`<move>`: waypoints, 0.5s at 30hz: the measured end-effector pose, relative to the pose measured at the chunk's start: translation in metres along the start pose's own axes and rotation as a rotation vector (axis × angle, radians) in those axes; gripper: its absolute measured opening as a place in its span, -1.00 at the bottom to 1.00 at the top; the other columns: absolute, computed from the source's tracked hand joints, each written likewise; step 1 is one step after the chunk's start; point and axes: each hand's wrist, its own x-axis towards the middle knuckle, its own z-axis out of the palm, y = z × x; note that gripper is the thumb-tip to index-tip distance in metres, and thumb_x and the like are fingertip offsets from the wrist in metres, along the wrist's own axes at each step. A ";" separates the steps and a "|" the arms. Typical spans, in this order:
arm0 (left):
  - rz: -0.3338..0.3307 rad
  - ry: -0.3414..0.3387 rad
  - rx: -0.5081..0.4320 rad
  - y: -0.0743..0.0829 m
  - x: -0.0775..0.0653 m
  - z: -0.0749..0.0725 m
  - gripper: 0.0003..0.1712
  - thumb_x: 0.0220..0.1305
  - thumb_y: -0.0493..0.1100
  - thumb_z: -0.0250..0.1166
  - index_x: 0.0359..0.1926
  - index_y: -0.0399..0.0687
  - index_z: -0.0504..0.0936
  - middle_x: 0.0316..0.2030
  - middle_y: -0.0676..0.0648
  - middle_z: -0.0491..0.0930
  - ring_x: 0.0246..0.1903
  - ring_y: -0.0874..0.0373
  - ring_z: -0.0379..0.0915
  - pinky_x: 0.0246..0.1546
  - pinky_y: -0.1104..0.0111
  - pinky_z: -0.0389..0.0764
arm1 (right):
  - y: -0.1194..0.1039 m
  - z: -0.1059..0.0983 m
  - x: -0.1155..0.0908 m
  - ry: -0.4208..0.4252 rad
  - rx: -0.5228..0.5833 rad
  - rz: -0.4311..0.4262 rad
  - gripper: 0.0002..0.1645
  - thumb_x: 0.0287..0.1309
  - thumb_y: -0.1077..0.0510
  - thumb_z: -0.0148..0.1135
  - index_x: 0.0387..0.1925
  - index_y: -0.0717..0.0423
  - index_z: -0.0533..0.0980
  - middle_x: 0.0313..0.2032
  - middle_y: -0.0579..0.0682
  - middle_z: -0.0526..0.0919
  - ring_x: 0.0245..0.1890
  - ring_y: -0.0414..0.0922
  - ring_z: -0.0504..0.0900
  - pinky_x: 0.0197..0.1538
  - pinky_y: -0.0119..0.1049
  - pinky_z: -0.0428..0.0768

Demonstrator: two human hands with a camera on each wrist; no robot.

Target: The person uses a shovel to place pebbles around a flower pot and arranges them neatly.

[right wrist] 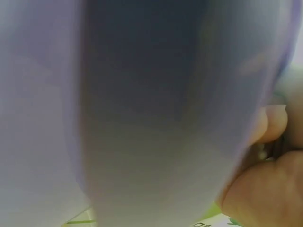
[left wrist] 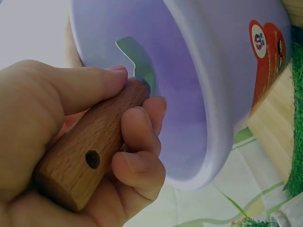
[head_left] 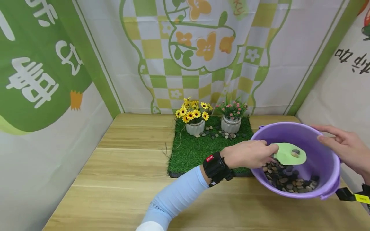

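Observation:
In the left wrist view my left hand [left wrist: 137,142] grips the wooden handle [left wrist: 90,146] of a small garden trowel. Its pale green blade [head_left: 286,152] reaches inside a purple bucket [head_left: 332,166], with a couple of pebbles [head_left: 295,153] lying on it. Loose pebbles [head_left: 299,184] in dark, grey and tan tones cover part of the bucket's bottom, which tilts toward me. At the right side my right hand [head_left: 344,144] holds the bucket's rim, thumb over the edge and other fingers along the outer wall. The bucket's wall fills most of the right wrist view.
A green turf mat [head_left: 190,154] lies on the wooden table [head_left: 115,179], left of the bucket. On it stand a pot of yellow flowers [head_left: 195,127] and a pot of pink flowers [head_left: 230,125], with small stones [head_left: 212,133] around them. Printed cloth [head_left: 202,80] hangs behind.

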 end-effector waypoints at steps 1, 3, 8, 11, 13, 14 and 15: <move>-0.002 -0.002 -0.006 -0.001 -0.001 0.000 -0.79 0.55 -0.06 -0.05 0.05 0.00 0.38 -0.39 0.11 0.43 -0.32 0.31 0.37 -0.33 0.56 0.33 | 0.001 0.000 0.000 0.000 -0.006 0.003 -0.52 0.48 0.08 -0.02 0.34 -0.36 0.33 -0.47 -0.14 0.76 -0.57 0.00 0.73 -0.57 -0.11 0.63; -0.005 -0.007 -0.024 -0.002 -0.004 0.001 -0.80 0.55 -0.06 -0.06 0.04 0.00 0.37 -0.41 0.11 0.41 -0.35 0.31 0.35 -0.37 0.56 0.30 | 0.002 0.000 -0.001 -0.005 -0.012 -0.003 -0.51 0.48 0.07 -0.02 0.37 -0.33 0.31 -0.47 -0.12 0.76 -0.58 0.02 0.72 -0.58 -0.10 0.63; -0.007 -0.003 -0.073 -0.006 -0.010 0.003 -0.83 0.55 -0.07 -0.04 0.01 -0.01 0.36 -0.43 0.10 0.36 -0.41 0.30 0.30 -0.42 0.57 0.24 | 0.007 -0.002 0.000 -0.013 -0.027 0.000 -0.50 0.48 0.03 -0.01 0.38 -0.32 0.30 -0.46 -0.10 0.76 -0.60 0.02 0.71 -0.60 -0.13 0.62; -0.016 -0.001 -0.083 -0.008 -0.013 0.003 -0.83 0.54 -0.08 -0.04 0.02 -0.01 0.36 -0.42 0.10 0.35 -0.40 0.30 0.29 -0.41 0.57 0.24 | 0.007 -0.003 0.000 -0.003 -0.036 0.018 -0.52 0.47 0.02 0.00 0.36 -0.36 0.32 -0.46 -0.13 0.76 -0.60 0.00 0.71 -0.61 -0.16 0.61; -0.025 -0.003 -0.089 -0.010 -0.015 0.003 -0.82 0.54 -0.09 -0.04 0.04 -0.01 0.36 -0.40 0.10 0.36 -0.39 0.30 0.30 -0.40 0.57 0.25 | 0.008 -0.005 0.000 0.006 -0.031 0.015 -0.53 0.47 0.04 0.01 0.33 -0.38 0.34 -0.46 -0.17 0.76 -0.61 -0.02 0.70 -0.62 -0.17 0.60; -0.029 -0.003 -0.091 -0.011 -0.016 0.003 -0.82 0.54 -0.09 -0.04 0.04 -0.01 0.36 -0.40 0.10 0.36 -0.38 0.30 0.30 -0.39 0.56 0.25 | 0.008 -0.005 0.000 0.014 -0.029 0.008 -0.54 0.47 0.06 0.02 0.31 -0.40 0.36 -0.48 -0.17 0.76 -0.63 -0.04 0.69 -0.64 -0.20 0.58; -0.030 0.001 -0.092 -0.012 -0.017 0.003 -0.82 0.54 -0.08 -0.03 0.04 -0.01 0.36 -0.40 0.10 0.37 -0.39 0.30 0.31 -0.39 0.56 0.26 | 0.007 -0.005 0.000 0.029 -0.031 0.005 -0.54 0.46 0.07 0.02 0.28 -0.44 0.37 -0.50 -0.18 0.75 -0.65 -0.06 0.68 -0.65 -0.21 0.57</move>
